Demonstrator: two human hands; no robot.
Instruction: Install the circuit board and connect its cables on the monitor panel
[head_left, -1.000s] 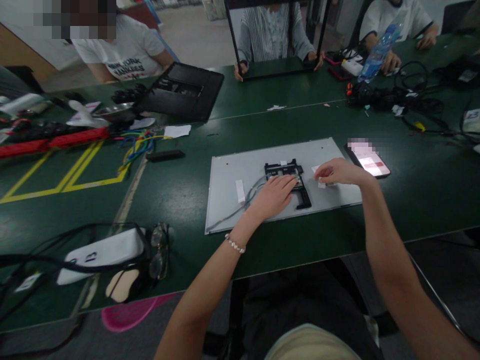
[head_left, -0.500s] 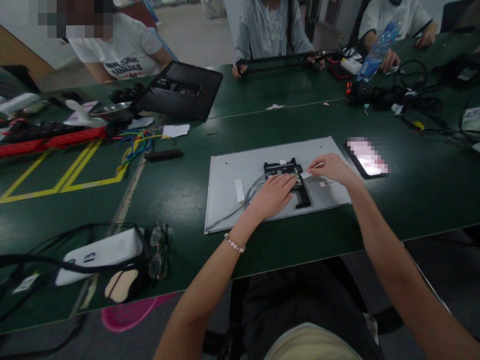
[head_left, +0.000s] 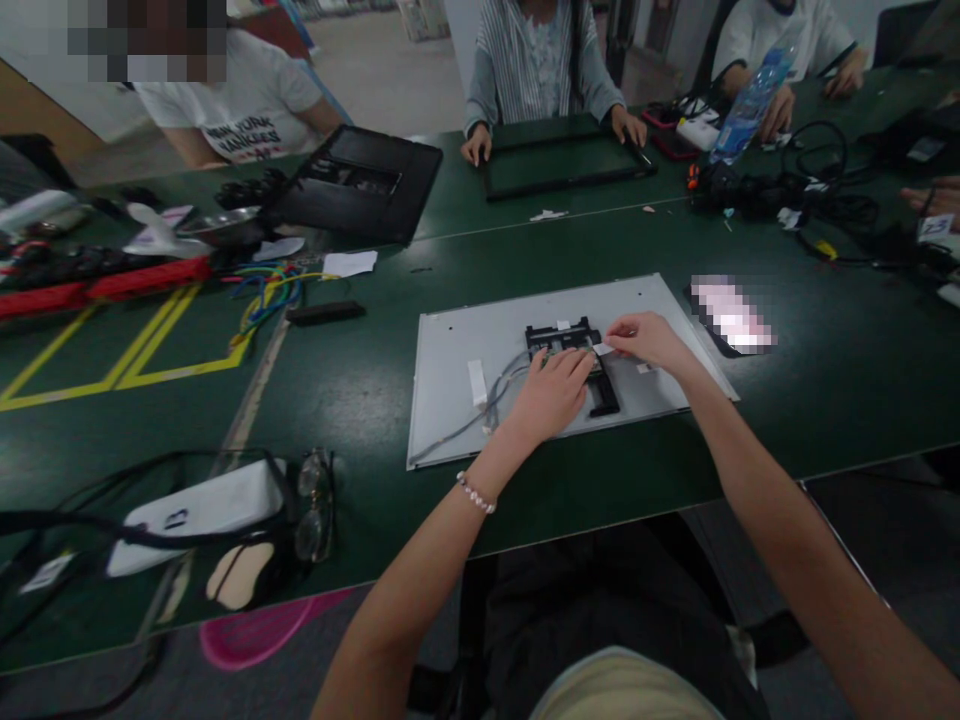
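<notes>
A flat grey display panel (head_left: 457,400) lies on the green table. On its middle sits a black plastic bracket (head_left: 604,398) with a small green circuit board (head_left: 592,364), partly covered by my fingers. My left hand (head_left: 553,392) rests with outstretched fingers over the board and bracket. My right hand (head_left: 646,338) pinches a small white strip of tape (head_left: 603,349) at the bracket's right side. Grey cables (head_left: 496,388) run from the bracket towards the panel's lower left corner. Another white strip (head_left: 477,383) is on the panel's left part.
Right of the panel lies a phone (head_left: 731,315). Glasses (head_left: 313,505) and a white numbered case (head_left: 199,510) are at the near left. A black cover (head_left: 360,185) stands tilted farther back. Across the table, a person handles a black frame (head_left: 570,185); a bottle (head_left: 750,110) stands right.
My right hand has moved slightly left with the white strip, closer to the bracket. My left hand stays over the board. Across the table, the person has lowered the black frame onto the tabletop.
</notes>
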